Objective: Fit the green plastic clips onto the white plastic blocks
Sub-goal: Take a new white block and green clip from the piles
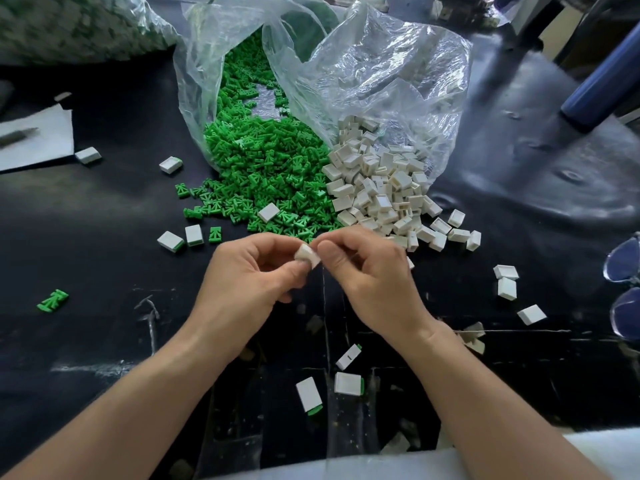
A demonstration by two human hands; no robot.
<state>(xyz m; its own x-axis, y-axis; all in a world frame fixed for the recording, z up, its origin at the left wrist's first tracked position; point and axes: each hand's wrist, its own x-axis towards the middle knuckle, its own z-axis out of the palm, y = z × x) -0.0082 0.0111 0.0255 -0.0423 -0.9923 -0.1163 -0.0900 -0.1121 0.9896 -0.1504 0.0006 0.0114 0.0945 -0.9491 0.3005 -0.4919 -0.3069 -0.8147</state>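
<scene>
From the head camera, only a few finished blocks (348,383), each with a green end, lie on the near side of the big pile of green clips (263,174). Right beside that pile, lots of white blocks (381,188) wait. Just in front of the pile, the left hand (242,271) and right hand (367,275) both pinch one white block (308,256). It is tilted, with its long side slanting down to the right. I cannot see a clip on it.

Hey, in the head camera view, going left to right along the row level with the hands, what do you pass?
Lone green clip → left hand → held white block → right hand → pair of loose white blocks → eyeglasses at the right edge.
</scene>
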